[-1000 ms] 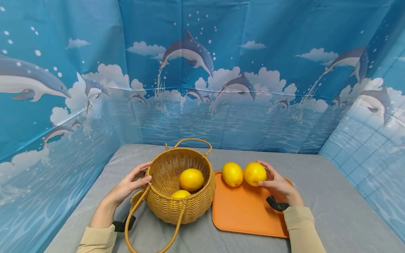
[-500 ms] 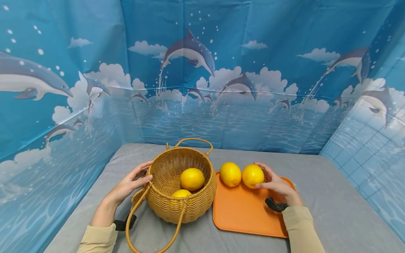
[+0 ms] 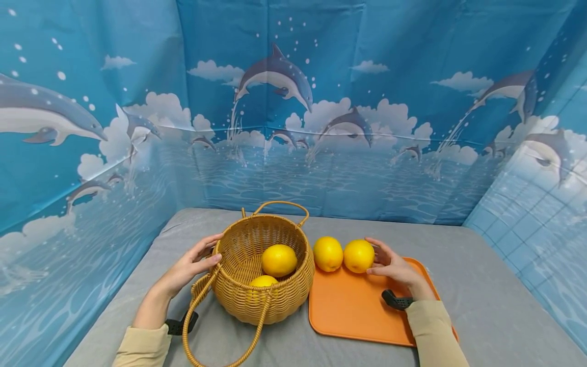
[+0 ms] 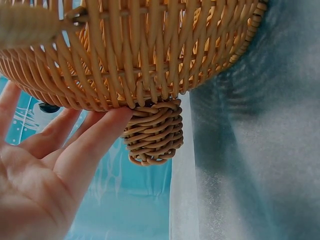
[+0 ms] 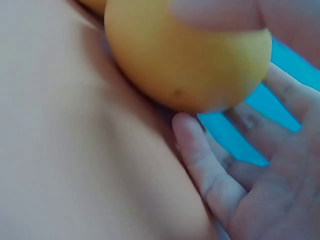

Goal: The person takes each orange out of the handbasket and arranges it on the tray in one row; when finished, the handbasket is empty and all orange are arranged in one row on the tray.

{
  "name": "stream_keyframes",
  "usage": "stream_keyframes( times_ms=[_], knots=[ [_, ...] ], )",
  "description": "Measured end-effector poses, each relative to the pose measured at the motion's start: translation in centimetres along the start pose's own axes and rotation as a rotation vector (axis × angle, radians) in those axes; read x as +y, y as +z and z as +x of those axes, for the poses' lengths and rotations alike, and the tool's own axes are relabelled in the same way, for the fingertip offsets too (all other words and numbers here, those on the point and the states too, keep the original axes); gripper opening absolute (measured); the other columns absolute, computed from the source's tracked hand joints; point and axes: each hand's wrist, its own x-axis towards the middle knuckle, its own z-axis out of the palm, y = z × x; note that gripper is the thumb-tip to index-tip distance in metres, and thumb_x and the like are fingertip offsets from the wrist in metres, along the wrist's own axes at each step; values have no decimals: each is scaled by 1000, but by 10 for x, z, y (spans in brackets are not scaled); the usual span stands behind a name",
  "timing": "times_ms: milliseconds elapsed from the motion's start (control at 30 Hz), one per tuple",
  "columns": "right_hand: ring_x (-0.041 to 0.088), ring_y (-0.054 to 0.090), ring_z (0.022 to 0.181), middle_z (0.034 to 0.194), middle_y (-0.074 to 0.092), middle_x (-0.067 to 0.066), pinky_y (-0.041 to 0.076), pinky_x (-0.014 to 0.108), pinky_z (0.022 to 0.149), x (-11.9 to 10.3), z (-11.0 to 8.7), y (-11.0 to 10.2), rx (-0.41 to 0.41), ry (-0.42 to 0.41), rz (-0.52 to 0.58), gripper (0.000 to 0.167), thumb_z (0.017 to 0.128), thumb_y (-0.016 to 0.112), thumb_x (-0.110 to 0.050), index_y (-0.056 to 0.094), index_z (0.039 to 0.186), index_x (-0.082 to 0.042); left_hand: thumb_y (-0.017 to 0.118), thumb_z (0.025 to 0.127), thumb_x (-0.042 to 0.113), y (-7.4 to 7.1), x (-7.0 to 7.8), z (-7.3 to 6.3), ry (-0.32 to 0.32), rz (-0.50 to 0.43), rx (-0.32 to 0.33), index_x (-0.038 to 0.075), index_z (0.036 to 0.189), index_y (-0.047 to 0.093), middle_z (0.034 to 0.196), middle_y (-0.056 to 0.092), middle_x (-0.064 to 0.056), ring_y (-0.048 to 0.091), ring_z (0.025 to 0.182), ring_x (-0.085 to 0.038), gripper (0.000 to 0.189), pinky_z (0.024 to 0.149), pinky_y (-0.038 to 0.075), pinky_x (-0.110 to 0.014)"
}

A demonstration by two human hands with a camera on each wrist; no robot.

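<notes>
My left hand (image 3: 189, 266) steadies the round wicker basket (image 3: 270, 306) from its left side. In the left wrist view the fingers (image 4: 92, 142) stretch out nearly straight against the woven wall. Two yellow lemons lie in the basket, one lemon (image 3: 278, 260) in fuller view than the lower lemon (image 3: 263, 281), which the rim partly covers. My right hand (image 3: 393, 265) holds a lemon (image 3: 358, 256) at the back of the orange tray (image 3: 357, 311). Its thumb lies over the fruit and the fingers bend round the far side. Another lemon (image 3: 327, 254) sits against it, beside the basket.
One long basket handle (image 3: 249, 346) droops toward the front, while the other handle (image 3: 281, 203) stands up behind. A grey cloth (image 3: 495, 285) covers the table. Blue dolphin-print curtains (image 3: 321, 168) close off the back and both sides.
My right hand has moved left along the tray with its lemon, and the neighbouring lemon has shifted left with it, up to the basket. The left hand and basket keep their places.
</notes>
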Motion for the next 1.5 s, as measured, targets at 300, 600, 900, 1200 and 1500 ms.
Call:
stream_keyframes(
  times_ms=[300, 600, 900, 1200, 1500],
  knots=[
    [4, 52, 112, 146, 21, 29, 45, 23, 89, 4, 3, 1, -6, -38, 34, 80, 84, 66, 2, 18, 148, 0, 54, 96, 27, 0, 0, 1, 0, 4, 5, 21, 147, 30, 150, 22, -17, 30, 132, -38, 56, 91, 41, -46],
    [15, 48, 120, 150, 21, 23, 43, 24, 92, -2, 3, 4, 22, 53, 32, 76, 88, 66, -8, 20, 149, -8, 54, 96, 27, 0, -1, 0, -3, -1, 5, 22, 147, 30, 150, 22, -17, 29, 132, -38, 56, 90, 41, -43],
    [38, 38, 127, 149, 24, 22, 35, 47, 101, -6, 5, 6, 77, 88, -7, 76, 87, 67, -13, 23, 148, -7, 54, 96, 27, 0, -1, 1, -7, 4, 5, 22, 147, 31, 151, 21, -17, 27, 134, -38, 56, 92, 41, -45],
    [36, 37, 128, 149, 27, 19, 43, 23, 89, -6, 3, 3, 147, 68, 13, 76, 86, 69, -14, 24, 147, -4, 54, 97, 28, 0, -2, 1, -10, 2, 1, 23, 147, 30, 152, 18, -16, 24, 135, -37, 56, 94, 39, -49],
    [32, 35, 130, 150, 28, 10, 39, 38, 97, -14, 1, 6, 191, 142, 48, 77, 84, 72, -25, 29, 147, -14, 54, 97, 27, -1, -3, 1, -7, -4, 1, 23, 147, 30, 152, 18, -17, 24, 135, -38, 56, 94, 39, -48]
  ],
)
